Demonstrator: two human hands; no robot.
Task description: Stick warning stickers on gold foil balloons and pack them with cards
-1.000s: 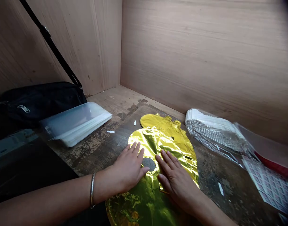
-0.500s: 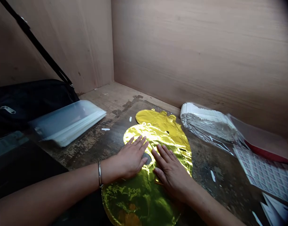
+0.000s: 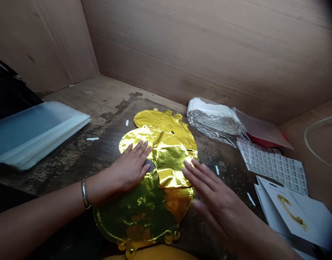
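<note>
A flat, uninflated gold foil balloon (image 3: 136, 206) with a round hole and small edge tabs lies on the table in front of me. Fingers outstretched, my left hand (image 3: 129, 168) rests on its foil beside the hole. A piece of the foil is folded over as a flap (image 3: 171, 168) on the right part. At that flap's right edge is my right hand (image 3: 218, 202), its fingers straight and its palm tilted; whether the fingertips touch the foil is hard to tell. More gold foil (image 3: 155, 118) shows beyond the balloon, partly covered by it.
Clear plastic sleeves (image 3: 38, 133) are stacked at left. Toward the back right lie a bagged white bundle (image 3: 211, 115), a red-edged packet (image 3: 266, 139) and printed label sheets (image 3: 276, 166). Folded cards (image 3: 298, 209) stand at right. Small white scraps (image 3: 92, 139) dot the table (image 3: 100, 159). Wooden panels (image 3: 182, 54) enclose it.
The right part of the foil is now folded over into a flap. My right hand has moved right, off the balloon's middle; my left hand stays on the foil. The view has turned rightward.
</note>
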